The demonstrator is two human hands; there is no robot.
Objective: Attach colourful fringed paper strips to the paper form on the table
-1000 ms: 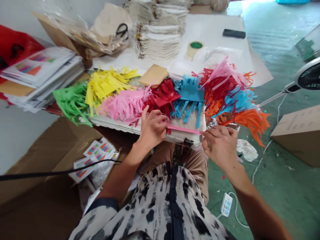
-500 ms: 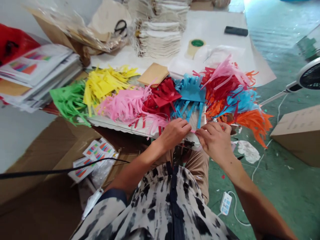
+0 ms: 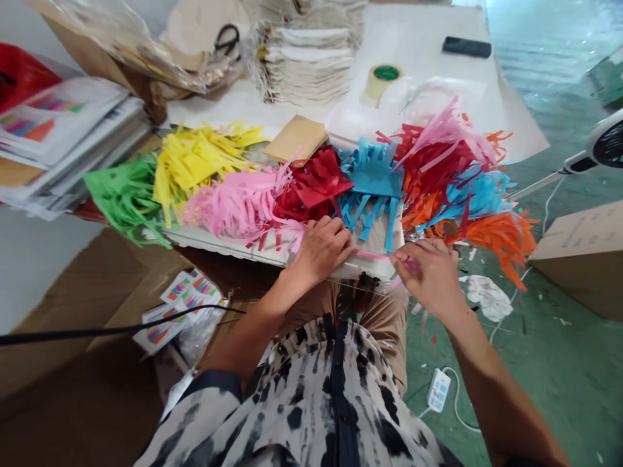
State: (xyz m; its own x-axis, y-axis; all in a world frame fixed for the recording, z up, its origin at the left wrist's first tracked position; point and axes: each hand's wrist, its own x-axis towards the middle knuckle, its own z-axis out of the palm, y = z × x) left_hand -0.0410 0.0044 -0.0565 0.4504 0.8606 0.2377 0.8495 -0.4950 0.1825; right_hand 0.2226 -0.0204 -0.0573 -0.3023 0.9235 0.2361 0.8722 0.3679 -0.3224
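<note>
While the left hand (image 3: 321, 250), fingers curled, pins one end of the thin pink paper strip (image 3: 374, 255) against the near edge of the white board (image 3: 214, 241), the right hand (image 3: 428, 275) pinches the other end. Advisably, hold the strip taut and level, pulling gently to avoid tearing. No writing is legible.

No text, label, brand, number or sign is legible. The printed sheets (image 3: 58, 123) at the left edge and the cards (image 3: 187, 295) on the cardboard (image 3: 121, 285) show coloured patterns only; any lettering is too blurred to read.
</note>
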